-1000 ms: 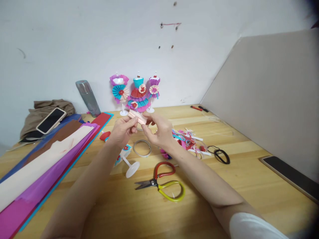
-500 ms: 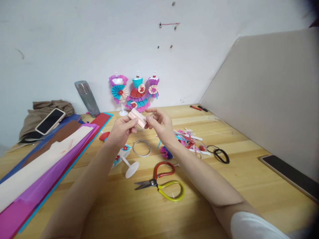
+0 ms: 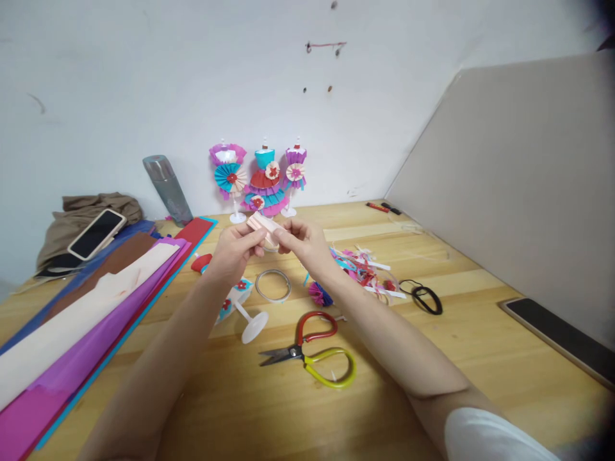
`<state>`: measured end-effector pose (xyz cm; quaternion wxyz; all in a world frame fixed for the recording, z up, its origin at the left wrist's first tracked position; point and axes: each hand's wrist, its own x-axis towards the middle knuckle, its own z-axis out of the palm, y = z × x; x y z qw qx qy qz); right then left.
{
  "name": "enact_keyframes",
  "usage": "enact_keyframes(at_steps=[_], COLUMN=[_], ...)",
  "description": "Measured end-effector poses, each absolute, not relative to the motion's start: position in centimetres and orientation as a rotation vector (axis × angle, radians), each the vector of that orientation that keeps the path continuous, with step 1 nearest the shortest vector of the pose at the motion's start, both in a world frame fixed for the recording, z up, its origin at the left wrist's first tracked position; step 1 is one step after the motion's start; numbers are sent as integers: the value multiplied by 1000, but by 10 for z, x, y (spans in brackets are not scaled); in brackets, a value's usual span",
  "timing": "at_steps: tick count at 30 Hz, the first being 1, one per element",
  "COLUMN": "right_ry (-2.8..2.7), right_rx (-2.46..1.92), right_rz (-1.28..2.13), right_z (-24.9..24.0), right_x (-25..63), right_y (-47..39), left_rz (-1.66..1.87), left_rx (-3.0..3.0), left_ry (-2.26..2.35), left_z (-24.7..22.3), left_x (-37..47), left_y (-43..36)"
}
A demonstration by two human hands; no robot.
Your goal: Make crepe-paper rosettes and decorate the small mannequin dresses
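A small piece of folded pale pink paper is held up between both hands above the table. My left hand pinches its left part between thumb and fingers. On the paper's right end, my right hand has its thumb and fingers closed. Below the hands a ring of tape lies on the wood. Beside it a small dress stand with a white base lies on its side, partly behind my left wrist. Scissors with red and yellow handles rest nearer me, blades pointing left.
Three decorated paper dresses stand by the wall. Long coloured paper sheets, a phone and a bottle are at left. Paper scraps, a black band and a dark flat device are at right.
My right hand has moved slightly left and closed its raised fingers onto the right end of the pink paper. My left hand keeps its hold, almost unmoved.
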<state>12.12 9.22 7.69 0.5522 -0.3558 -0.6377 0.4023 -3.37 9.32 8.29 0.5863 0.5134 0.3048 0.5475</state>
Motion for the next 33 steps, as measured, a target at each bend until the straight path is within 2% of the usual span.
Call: enact_keyframes(at_steps=[2, 8, 11, 33], right_ry=[-1503, -1646, -1817, -1783], right_rx=[-856, -743, -659, -643], right_rz=[846, 28, -185, -263], right_z=[75, 76, 74, 68], right_x=[121, 122, 122, 123], right_y=[92, 84, 82, 89], left_rz=[1281, 1350, 1348, 1225], left_rx=[1184, 1023, 932, 931], left_ry=[712, 735, 753, 725], left_z=[83, 86, 88, 91], left_x=[-34, -32, -30, -26], left_y=[93, 92, 90, 81])
